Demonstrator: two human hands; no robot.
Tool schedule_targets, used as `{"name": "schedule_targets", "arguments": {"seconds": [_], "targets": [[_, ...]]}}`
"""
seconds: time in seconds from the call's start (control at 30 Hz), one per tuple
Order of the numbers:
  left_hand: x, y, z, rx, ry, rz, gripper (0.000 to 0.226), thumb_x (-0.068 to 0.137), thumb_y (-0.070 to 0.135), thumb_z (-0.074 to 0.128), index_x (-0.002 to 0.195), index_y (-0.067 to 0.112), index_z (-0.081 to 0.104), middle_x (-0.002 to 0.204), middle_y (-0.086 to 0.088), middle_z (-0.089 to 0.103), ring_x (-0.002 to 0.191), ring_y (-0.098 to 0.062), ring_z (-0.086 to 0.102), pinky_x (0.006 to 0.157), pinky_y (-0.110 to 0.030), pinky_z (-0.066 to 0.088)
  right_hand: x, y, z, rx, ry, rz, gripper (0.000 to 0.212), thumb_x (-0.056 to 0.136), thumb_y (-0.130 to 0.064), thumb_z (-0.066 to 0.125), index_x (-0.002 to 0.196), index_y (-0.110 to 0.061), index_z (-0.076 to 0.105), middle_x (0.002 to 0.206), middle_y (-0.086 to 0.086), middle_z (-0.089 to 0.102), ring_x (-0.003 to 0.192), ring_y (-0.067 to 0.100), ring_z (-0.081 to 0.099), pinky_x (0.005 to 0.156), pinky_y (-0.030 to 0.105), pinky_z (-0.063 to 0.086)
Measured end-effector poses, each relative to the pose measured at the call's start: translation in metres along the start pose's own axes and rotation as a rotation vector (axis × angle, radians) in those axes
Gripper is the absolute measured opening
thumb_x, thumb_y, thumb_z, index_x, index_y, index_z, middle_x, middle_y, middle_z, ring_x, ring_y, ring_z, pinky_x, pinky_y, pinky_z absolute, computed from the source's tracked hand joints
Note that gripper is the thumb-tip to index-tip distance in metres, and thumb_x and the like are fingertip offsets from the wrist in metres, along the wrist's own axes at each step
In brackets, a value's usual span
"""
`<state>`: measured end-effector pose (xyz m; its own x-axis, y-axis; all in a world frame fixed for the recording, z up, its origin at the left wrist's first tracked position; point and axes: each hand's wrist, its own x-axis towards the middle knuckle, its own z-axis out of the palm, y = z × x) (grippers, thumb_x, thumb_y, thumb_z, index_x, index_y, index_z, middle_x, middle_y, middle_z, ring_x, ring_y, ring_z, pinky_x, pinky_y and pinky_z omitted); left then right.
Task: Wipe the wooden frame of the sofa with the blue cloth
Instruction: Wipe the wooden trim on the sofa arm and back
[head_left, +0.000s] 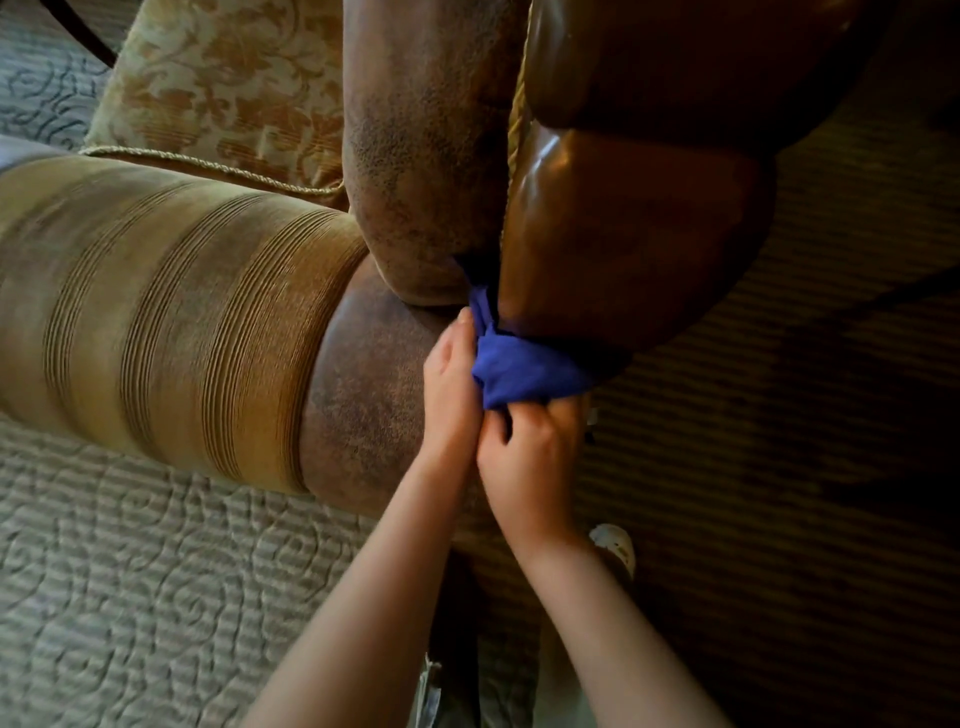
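Observation:
The glossy brown wooden frame (613, 239) of the sofa curves down at the centre right. A bunched blue cloth (519, 369) is pressed against its lower edge, with a strip running up into the gap between wood and upholstery. My left hand (452, 384) holds the cloth's left side, fingers tucked behind it. Just below the cloth, my right hand (535, 452) grips the bunch, fingers curled round it.
The striped seat cushion (171, 312) fills the left, with a floral pillow (223, 88) behind it and the brown padded arm (426, 135) beside the wood. Patterned carpet (130, 571) lies below. My foot in a light shoe (618, 551) stands on dark floor at the right.

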<state>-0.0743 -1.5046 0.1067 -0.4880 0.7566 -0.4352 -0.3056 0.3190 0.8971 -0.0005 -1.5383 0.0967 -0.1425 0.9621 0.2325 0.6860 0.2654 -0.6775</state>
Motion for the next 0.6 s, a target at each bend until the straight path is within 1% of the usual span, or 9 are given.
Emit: {"name": "schedule_targets", "arguments": {"seconds": [0.1,0.17,0.2,0.27,0.33,0.4,0.47,0.53,0.6], "targets": [[-0.018,-0.011,0.011,-0.313,-0.052,-0.150,0.030,0.097,0.032,0.040,0.102,0.013,0.062,0.093,-0.008,0.063,0.087,-0.008,0.061,0.089,-0.023,0.047,-0.004,0.004,-0.032,0.543,-0.229,0.239,0.020,0.078,-0.023,0.058,0.094,-0.030,0.067,0.093,-0.014,0.066,0.088,-0.006,0.058,0.081,0.007,0.043],[-0.024,-0.022,0.016,-0.230,-0.097,-0.092,0.050,0.090,0.048,0.051,0.130,0.018,0.053,0.128,-0.004,0.058,0.119,-0.012,0.053,0.109,-0.036,0.033,-0.002,0.016,-0.046,0.921,-0.156,0.493,0.016,0.073,-0.017,0.061,0.082,-0.027,0.070,0.084,-0.014,0.071,0.082,-0.003,0.063,0.073,0.013,0.047],[-0.025,-0.029,0.019,-0.139,-0.100,-0.020,0.062,0.088,0.055,0.050,0.142,0.025,0.041,0.143,0.002,0.047,0.132,-0.013,0.043,0.114,-0.040,0.027,0.000,0.022,-0.050,0.964,-0.043,0.573,0.018,0.072,-0.016,0.060,0.083,-0.026,0.071,0.085,-0.013,0.071,0.082,0.001,0.064,0.073,0.016,0.048],[-0.024,-0.032,0.025,0.026,-0.013,0.071,0.068,0.089,0.060,0.040,0.148,0.029,0.027,0.152,0.009,0.034,0.139,-0.006,0.031,0.116,-0.039,0.025,0.006,0.023,-0.052,0.893,0.128,0.583,0.024,0.078,-0.011,0.056,0.092,-0.027,0.067,0.094,-0.012,0.071,0.091,0.006,0.065,0.078,0.019,0.048],[-0.017,-0.040,0.024,0.090,0.030,0.110,0.067,0.090,0.063,0.034,0.146,0.027,0.033,0.150,0.007,0.037,0.137,-0.006,0.034,0.116,-0.036,0.026,0.005,0.020,-0.047,0.788,0.177,0.536,0.028,0.086,-0.006,0.058,0.103,-0.028,0.060,0.100,-0.019,0.068,0.099,0.002,0.063,0.083,0.016,0.047],[-0.002,-0.042,0.020,-0.019,0.009,-0.034,0.069,0.080,0.074,0.038,0.130,0.030,0.054,0.136,0.003,0.055,0.128,-0.013,0.048,0.111,-0.040,0.033,0.001,0.017,-0.041,0.633,0.198,0.485,0.027,0.088,-0.008,0.062,0.109,-0.026,0.056,0.110,-0.018,0.063,0.104,-0.004,0.058,0.090,0.013,0.044],[0.023,-0.055,0.015,-0.123,0.098,-0.244,0.064,0.075,0.073,0.045,0.110,0.023,0.067,0.113,0.000,0.069,0.111,-0.016,0.061,0.103,-0.041,0.041,-0.004,0.015,-0.034,0.360,0.242,0.354,0.031,0.087,-0.019,0.066,0.116,-0.015,0.057,0.125,0.007,0.056,0.115,0.007,0.053,0.101,0.015,0.037],[0.033,-0.063,0.014,-0.117,0.095,-0.294,0.049,0.088,0.062,0.043,0.096,0.018,0.064,0.091,0.004,0.071,0.092,-0.009,0.064,0.094,-0.035,0.045,-0.009,0.014,-0.025,0.190,0.185,0.312,0.038,0.085,-0.030,0.062,0.112,-0.004,0.064,0.126,0.021,0.052,0.117,0.022,0.052,0.103,0.022,0.038],[0.022,-0.054,0.016,-0.141,0.000,-0.291,0.049,0.091,0.063,0.039,0.103,0.020,0.061,0.098,0.009,0.069,0.092,-0.002,0.065,0.089,-0.029,0.048,-0.010,0.004,-0.022,0.174,0.071,0.369,0.036,0.084,-0.031,0.064,0.104,-0.003,0.068,0.117,0.016,0.058,0.109,0.025,0.058,0.092,0.027,0.045]]}}
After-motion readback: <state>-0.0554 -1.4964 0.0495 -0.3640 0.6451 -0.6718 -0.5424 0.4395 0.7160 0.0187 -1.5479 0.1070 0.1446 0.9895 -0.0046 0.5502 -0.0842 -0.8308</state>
